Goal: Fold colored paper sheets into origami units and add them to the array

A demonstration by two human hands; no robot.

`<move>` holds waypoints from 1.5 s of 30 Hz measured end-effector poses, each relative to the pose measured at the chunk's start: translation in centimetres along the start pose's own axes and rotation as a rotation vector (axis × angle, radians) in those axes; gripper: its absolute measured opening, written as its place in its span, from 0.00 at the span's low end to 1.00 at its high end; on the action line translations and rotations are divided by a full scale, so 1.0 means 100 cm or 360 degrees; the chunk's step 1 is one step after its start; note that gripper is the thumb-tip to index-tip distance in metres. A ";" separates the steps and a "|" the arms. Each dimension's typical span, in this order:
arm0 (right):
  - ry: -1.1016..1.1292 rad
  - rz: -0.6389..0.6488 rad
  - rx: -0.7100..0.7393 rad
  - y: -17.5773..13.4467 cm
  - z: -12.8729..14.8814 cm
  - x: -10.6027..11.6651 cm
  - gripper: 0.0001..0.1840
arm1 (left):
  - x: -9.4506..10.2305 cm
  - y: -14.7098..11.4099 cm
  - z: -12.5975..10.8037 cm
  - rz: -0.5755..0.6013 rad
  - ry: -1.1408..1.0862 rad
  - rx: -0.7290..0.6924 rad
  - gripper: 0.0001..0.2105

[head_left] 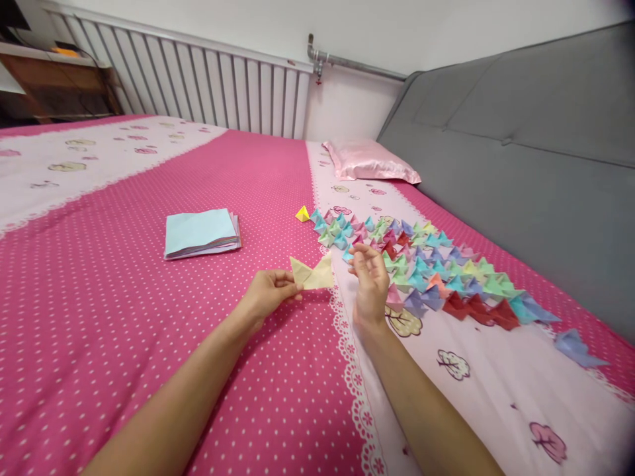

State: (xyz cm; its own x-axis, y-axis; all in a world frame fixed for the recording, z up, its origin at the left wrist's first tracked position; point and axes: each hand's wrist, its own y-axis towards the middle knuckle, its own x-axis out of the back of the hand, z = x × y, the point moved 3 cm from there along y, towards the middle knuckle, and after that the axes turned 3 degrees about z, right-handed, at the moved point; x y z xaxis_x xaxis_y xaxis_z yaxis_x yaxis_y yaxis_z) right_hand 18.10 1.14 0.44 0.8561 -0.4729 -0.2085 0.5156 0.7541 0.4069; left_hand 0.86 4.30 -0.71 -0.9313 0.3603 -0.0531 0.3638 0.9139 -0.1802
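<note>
A pale yellow folded paper (317,275) with two raised points is pinched at its left end by my left hand (272,295). My right hand (370,277) is raised just right of the paper, apart from it, with its fingers curled loosely and spaced; nothing shows in them. Behind and right of that hand stand rows of small folded paper boats (446,271) in many colours. A stack of square paper sheets (201,233), light blue on top, lies on the bed to the left.
A pink patterned bedspread (268,178) covers the bed. One bright yellow paper boat (302,213) sits at the far left end of the rows, and a blue one (578,348) at the near right. Beyond are a pink pillow (370,160), grey headboard (526,132) and white radiator (198,76).
</note>
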 end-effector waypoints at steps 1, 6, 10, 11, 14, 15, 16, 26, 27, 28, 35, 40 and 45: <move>0.0006 0.0002 0.0024 0.000 0.000 0.000 0.11 | 0.001 0.000 0.000 -0.0021 -0.0059 -0.0024 0.07; -0.0045 0.0228 0.0151 -0.003 0.001 -0.007 0.05 | 0.002 0.002 -0.003 -0.0091 -0.0152 -0.0185 0.08; -0.0145 0.0501 0.0203 -0.007 0.006 -0.013 0.07 | 0.001 0.002 -0.006 -0.0076 -0.0118 -0.0252 0.09; -0.0170 0.0542 0.0206 -0.008 0.008 -0.014 0.07 | 0.001 0.002 -0.007 -0.0069 -0.0096 -0.0270 0.09; -0.0184 0.0599 0.0160 -0.009 0.009 -0.016 0.08 | -0.001 0.000 -0.012 -0.0024 -0.0013 -0.0325 0.10; -0.0177 0.0605 0.0133 -0.009 0.009 -0.016 0.08 | -0.002 -0.001 -0.013 0.0002 0.0012 -0.0337 0.11; -0.0174 0.0608 0.0104 -0.009 0.008 -0.016 0.09 | -0.003 -0.002 -0.014 0.0027 0.0030 -0.0343 0.12; -0.0191 0.0734 0.0025 -0.011 0.004 -0.016 0.16 | -0.004 -0.004 -0.016 0.0020 0.0038 -0.0362 0.11; -0.0210 0.0745 0.0034 -0.011 0.004 -0.017 0.17 | -0.004 -0.004 -0.017 0.0037 0.0049 -0.0370 0.11; -0.0229 0.0742 0.0042 -0.010 0.004 -0.017 0.17 | -0.005 -0.005 -0.018 0.0057 0.0059 -0.0378 0.12; -0.0287 0.0685 0.0095 -0.010 0.005 -0.017 0.09 | -0.004 -0.004 -0.016 0.0049 0.0045 -0.0400 0.11; -0.0342 0.0689 0.0192 -0.008 0.007 -0.016 0.05 | -0.005 -0.003 -0.015 0.0128 0.0018 -0.0441 0.10; -0.0343 0.0713 0.0128 -0.007 0.005 -0.015 0.07 | -0.003 -0.002 -0.013 0.0004 0.0000 -0.0347 0.16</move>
State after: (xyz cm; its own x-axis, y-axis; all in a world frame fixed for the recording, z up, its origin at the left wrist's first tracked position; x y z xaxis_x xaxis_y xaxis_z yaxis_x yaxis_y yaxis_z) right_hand 16.42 1.15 0.89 0.9617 -0.2005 0.1871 0.0876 0.8711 0.4833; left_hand 1.10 4.24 0.62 -0.9303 0.3628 -0.0534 0.3613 0.9317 0.0364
